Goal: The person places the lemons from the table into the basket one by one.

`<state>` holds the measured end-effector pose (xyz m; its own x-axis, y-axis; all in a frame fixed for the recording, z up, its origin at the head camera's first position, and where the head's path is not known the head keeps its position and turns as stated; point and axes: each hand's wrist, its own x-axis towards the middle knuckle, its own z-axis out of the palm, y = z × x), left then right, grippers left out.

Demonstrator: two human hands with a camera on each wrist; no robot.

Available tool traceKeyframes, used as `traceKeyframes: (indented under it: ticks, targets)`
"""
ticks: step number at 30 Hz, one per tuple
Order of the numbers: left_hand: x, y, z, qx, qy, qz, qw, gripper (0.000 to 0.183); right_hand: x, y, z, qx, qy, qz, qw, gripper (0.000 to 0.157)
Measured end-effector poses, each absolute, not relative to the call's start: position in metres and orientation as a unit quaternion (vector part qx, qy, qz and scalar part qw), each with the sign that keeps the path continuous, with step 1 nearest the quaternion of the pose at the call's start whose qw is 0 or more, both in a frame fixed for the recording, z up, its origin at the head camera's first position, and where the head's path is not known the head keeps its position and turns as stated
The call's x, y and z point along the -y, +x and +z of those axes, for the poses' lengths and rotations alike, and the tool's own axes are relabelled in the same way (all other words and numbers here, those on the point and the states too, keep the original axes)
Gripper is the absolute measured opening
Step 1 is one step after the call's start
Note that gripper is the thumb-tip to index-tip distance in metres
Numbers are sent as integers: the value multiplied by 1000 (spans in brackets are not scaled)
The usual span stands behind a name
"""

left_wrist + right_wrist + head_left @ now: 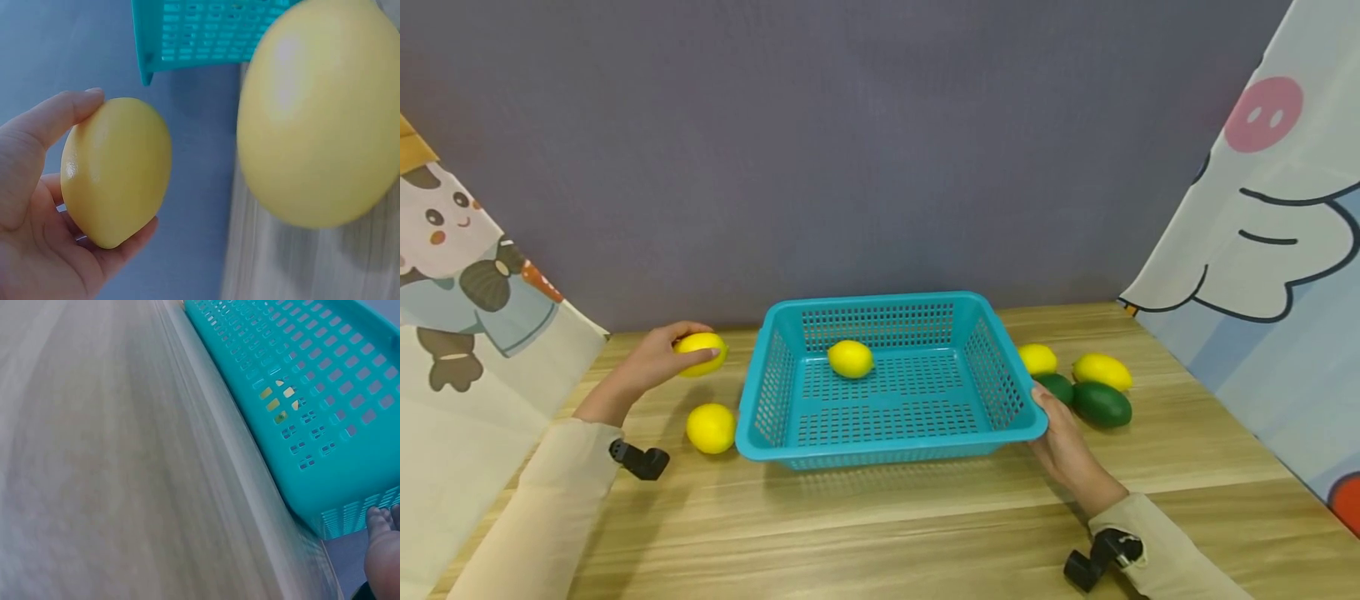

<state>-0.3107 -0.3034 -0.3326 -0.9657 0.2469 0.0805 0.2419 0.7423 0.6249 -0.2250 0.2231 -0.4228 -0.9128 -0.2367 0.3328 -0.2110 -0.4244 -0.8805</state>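
My left hand [658,360] holds a yellow lemon [702,354] above the table, left of the turquoise basket [891,448]. In the left wrist view, the thumb lies along one side of this lemon [119,172] and the fingers curl behind it. A second lemon [711,428] rests on the table by the basket's left wall, looming large in the left wrist view. One more lemon [850,359] lies inside the basket. At the basket's front right corner, my right hand [1063,442] grips the rim; the right wrist view shows only part of that hand against the end wall.
To the right of the basket, two lemons [1102,372] and two dark green avocados [1102,405] lie close together on the wooden table [880,533]. A grey panel [880,150] stands behind, and cartoon-printed sheets flank both sides.
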Motion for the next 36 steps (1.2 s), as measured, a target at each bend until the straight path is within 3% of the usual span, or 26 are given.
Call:
traceKeyframes:
  ticks: [36]
  targets:
    - [240,-310,-282,-925,179,335,6,49,-223,-225,-423,-530,-194,-826,6,39]
